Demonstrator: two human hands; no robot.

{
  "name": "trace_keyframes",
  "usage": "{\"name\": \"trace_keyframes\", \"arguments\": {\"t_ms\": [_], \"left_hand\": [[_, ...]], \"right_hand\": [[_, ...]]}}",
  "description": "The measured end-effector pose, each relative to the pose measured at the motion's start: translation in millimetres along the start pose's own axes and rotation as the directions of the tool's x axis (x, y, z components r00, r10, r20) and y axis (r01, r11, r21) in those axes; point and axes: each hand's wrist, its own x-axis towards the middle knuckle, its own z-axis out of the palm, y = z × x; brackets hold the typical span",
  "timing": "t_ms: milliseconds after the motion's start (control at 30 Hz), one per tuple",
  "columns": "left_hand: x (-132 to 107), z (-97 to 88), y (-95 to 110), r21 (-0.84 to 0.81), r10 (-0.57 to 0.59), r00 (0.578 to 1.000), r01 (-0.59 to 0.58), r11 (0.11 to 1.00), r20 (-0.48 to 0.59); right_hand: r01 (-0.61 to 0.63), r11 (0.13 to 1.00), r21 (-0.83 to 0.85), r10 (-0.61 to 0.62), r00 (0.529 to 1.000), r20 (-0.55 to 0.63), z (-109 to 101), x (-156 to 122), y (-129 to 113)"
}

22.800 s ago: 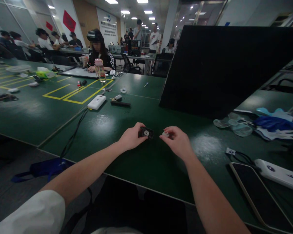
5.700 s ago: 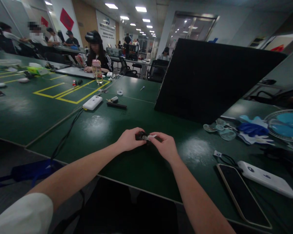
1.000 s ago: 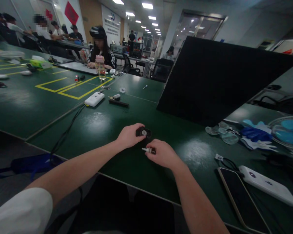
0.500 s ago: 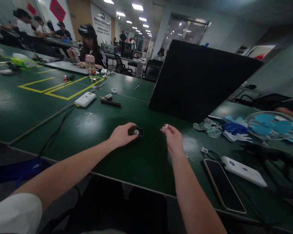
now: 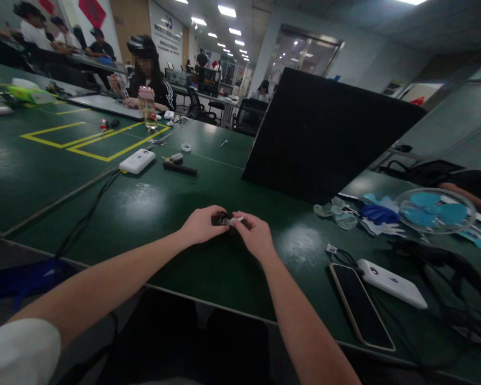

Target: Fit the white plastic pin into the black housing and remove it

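Note:
My left hand (image 5: 203,224) is closed on a small black housing (image 5: 220,218) with a pale round disc in it, gripped between thumb and fingers just above the green table (image 5: 208,278). Coming in from the right, my right hand (image 5: 254,232) pinches a small white piece (image 5: 236,219) against the housing's right side. The white piece is too small to name, and the fingertips partly cover both parts. Whether the white piece sits in the housing or only touches it, I cannot tell.
A black panel (image 5: 328,133) leans beyond my hands. To the right lie a phone (image 5: 363,305), a white power bank (image 5: 393,283), gloves (image 5: 380,216) and a blue fan (image 5: 436,208). Another power bank (image 5: 137,161) and a dark bar (image 5: 179,169) lie left. A person (image 5: 148,75) sits across.
My right hand has moved left with the white piece and brought it up to the black housing. My left hand stays nearly in place, still holding the housing.

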Motion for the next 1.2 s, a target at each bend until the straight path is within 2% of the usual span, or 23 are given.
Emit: {"name": "trace_keyframes", "arguments": {"t_ms": [133,267,333,467,700,800,900,967,1067,1133,1200], "left_hand": [[1,-0.7,-1,-0.079,0.002,0.999,0.001,0.997,0.033],[1,-3.2,0,-0.096,-0.031,0.999,0.032,0.995,0.010],[1,-4.6,1,-0.086,-0.035,0.999,0.035,0.996,0.005],[0,-7.4,0,-0.049,-0.066,0.998,0.067,0.997,0.015],[4,-10.7,-9,0.056,-0.063,0.998,0.062,0.997,0.007],[4,-10.4,-13,0.083,-0.048,0.999,0.048,0.995,-0.009],[3,-15.5,-17,0.109,-0.053,0.998,0.056,0.992,-0.032],[0,-26.0,-21,0.139,-0.074,0.996,0.081,0.987,-0.054],[-11,-54.8,-32,0.287,-0.061,0.991,0.092,0.953,-0.116],[-21,-80.6,-40,0.463,-0.002,0.988,0.073,0.883,-0.154],[-32,-107.3,-46,0.640,0.078,0.987,0.032,0.768,-0.143]], "right_hand": [[0.006,0.999,0.052,-0.010,0.997,0.072,-2,2,2],[-0.076,0.949,0.305,0.102,0.992,-0.071,-13,7,12],[-0.127,0.896,0.425,0.196,0.973,-0.123,-24,11,23],[-0.200,0.850,0.488,0.296,0.947,-0.128,-44,17,44],[-0.186,0.653,0.734,0.484,0.848,-0.216,-55,20,64],[-0.159,0.609,0.777,0.505,0.833,-0.226,-54,19,62],[-0.136,0.658,0.741,0.443,0.865,-0.234,-52,18,55],[-0.117,0.675,0.728,0.399,0.888,-0.228,-51,18,51],[-0.105,0.615,0.782,0.401,0.895,-0.195,-48,18,44],[-0.102,0.537,0.837,0.435,0.884,-0.171,-48,20,39],[-0.102,0.456,0.884,0.481,0.864,-0.148,-47,22,34]]}}
